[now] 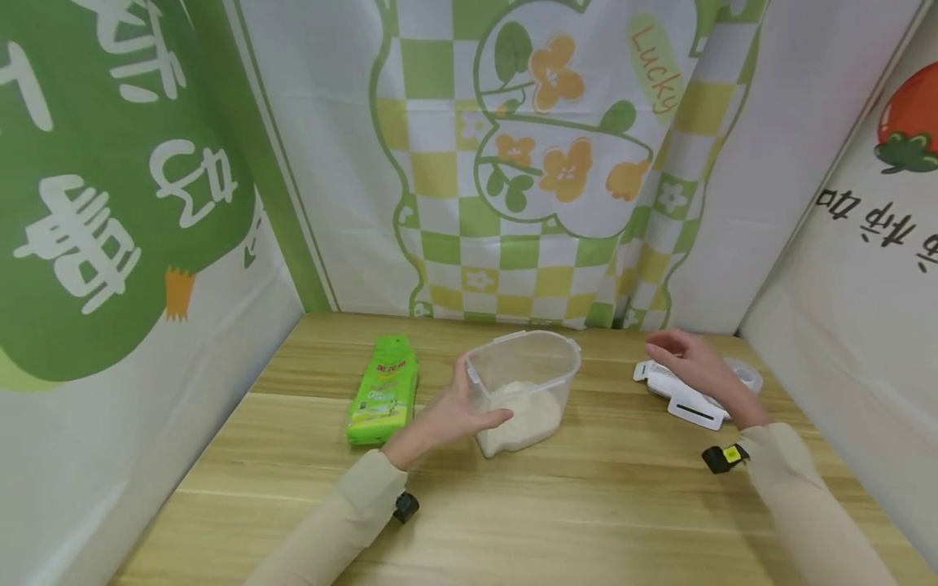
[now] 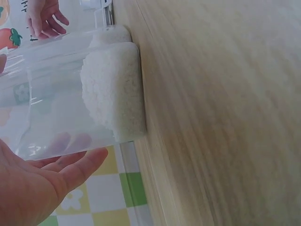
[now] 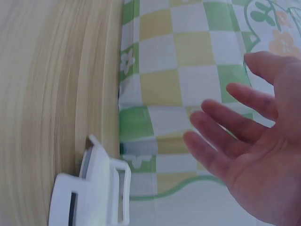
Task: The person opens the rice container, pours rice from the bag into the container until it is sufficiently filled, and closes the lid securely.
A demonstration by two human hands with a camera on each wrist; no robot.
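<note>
A clear plastic container [image 1: 523, 391] with white rice [image 2: 110, 89] in its bottom stands upright on the wooden table, its top uncovered. My left hand [image 1: 454, 415] holds it at the left side, thumb across the near wall and fingers around the far side. The fingers show through and below the clear wall in the left wrist view. Over to the right, my right hand [image 1: 689, 362] is held above a white plastic lid [image 1: 696, 412] with hinged side flaps. In the right wrist view its fingers [image 3: 230, 132] are spread loosely, with nothing in them, apart from the lid.
Left of the container lies a green printed bag [image 1: 384, 395]. Beyond the table's back edge hangs a checked curtain [image 1: 506, 268], with printed cloth walls on both sides. A round translucent part [image 1: 746, 376] shows at the lid's right end.
</note>
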